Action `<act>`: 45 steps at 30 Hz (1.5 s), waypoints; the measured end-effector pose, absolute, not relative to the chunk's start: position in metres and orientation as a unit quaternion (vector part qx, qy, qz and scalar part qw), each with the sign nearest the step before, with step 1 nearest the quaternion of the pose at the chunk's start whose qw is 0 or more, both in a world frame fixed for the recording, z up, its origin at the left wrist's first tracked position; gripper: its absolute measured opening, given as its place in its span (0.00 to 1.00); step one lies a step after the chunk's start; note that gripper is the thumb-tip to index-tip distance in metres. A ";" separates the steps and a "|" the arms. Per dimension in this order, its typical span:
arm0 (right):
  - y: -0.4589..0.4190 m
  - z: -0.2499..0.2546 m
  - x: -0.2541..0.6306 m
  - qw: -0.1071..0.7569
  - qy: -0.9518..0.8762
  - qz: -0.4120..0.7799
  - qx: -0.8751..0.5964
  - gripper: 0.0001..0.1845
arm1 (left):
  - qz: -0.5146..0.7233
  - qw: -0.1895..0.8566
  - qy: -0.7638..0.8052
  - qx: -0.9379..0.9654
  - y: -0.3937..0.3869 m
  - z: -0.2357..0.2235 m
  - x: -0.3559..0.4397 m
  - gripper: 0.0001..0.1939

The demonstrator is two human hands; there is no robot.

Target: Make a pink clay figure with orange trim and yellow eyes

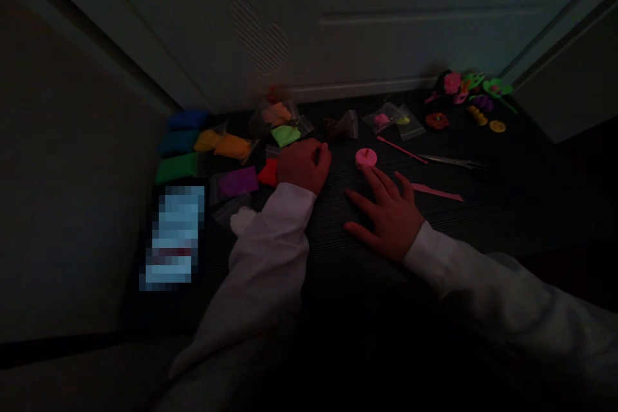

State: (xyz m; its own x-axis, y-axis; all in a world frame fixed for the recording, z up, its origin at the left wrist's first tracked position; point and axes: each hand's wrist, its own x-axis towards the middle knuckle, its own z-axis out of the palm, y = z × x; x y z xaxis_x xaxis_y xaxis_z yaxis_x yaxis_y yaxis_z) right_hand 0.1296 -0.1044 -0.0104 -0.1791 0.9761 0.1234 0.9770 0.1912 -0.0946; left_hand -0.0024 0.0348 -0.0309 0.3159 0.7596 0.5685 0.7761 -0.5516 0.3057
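"Head camera, left entry?"
"Bare left hand (pixel 304 164): clenching beside a red clay-like slab (pixel 268 174), any contents hidden."
"Right?"
"Bare right hand (pixel 386 215): lying open, fingertips nearing a round pink clay-like disc (pixel 365 158), itself resting on the dark wood-grain tabletop (pixel 331 225)."

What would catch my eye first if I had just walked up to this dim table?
Probably the glowing, pixelated phone screen at the left end of the dark tabletop. Next come the packets of colored clay, such as the purple one and the green one, beyond and beside it. Near the middle, the bright pink disc stands out just beyond the right hand's fingers.
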 end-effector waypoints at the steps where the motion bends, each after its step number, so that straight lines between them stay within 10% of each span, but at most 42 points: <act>1: -0.105 -0.010 0.131 0.079 -0.767 -0.004 -0.637 0.31 | -0.344 0.011 -0.472 -0.812 0.035 -0.031 -0.003 0.13; 45: -0.114 -0.010 0.135 0.070 -0.766 -0.011 -0.640 0.33 | -0.344 0.028 -0.471 -0.812 0.034 -0.029 -0.002 0.13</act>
